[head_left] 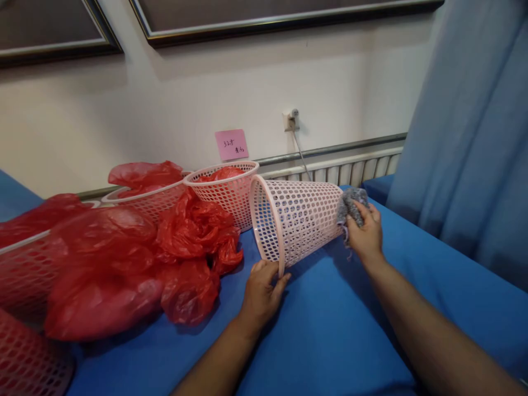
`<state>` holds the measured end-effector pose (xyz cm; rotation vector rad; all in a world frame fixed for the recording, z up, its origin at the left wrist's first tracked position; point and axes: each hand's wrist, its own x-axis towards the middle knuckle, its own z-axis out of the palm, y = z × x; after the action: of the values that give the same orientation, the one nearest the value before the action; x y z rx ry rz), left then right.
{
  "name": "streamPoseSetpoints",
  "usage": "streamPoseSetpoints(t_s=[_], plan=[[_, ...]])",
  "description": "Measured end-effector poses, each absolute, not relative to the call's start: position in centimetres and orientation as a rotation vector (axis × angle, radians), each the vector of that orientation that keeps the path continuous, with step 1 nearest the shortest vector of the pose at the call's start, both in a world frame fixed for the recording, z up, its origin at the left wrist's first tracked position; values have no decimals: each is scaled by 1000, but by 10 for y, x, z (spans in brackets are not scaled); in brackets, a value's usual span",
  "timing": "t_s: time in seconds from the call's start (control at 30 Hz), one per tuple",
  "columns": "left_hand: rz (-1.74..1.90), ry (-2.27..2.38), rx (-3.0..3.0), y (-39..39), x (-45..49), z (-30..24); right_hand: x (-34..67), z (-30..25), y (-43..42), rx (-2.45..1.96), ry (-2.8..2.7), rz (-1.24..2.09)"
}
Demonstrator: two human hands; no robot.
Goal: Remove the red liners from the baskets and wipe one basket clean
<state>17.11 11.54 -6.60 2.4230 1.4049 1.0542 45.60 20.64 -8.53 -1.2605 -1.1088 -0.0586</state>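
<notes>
A pale pink perforated plastic basket (297, 217) lies on its side on the blue table (330, 330), its open mouth facing left toward me. My left hand (262, 291) grips the lower rim of that mouth, fingers curled around the edge. At the basket's base end, my right hand (365, 231) is closed on a grey cloth (350, 202) and presses it against the bottom of the basket.
Several more pink baskets (225, 190) lined or draped with red plastic bags (124, 258) crowd the left side of the table. A pink paper note (231, 144) and a wall socket (291, 120) sit on the wall behind. A blue curtain (474, 137) hangs at the right.
</notes>
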Motion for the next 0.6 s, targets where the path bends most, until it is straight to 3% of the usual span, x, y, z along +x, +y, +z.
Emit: streamPoseSetpoints(t_s=[0.23, 0.5, 0.6], plan=[[981, 1502, 2483, 117, 172, -66, 379, -63, 125, -642, -1842, -240], [1348, 1357, 2268, 114, 172, -50, 383, -61, 123, -528, -1936, -205], [1330, 1341, 2258, 111, 170, -49, 397, -65, 139, -701, -1787, -227]])
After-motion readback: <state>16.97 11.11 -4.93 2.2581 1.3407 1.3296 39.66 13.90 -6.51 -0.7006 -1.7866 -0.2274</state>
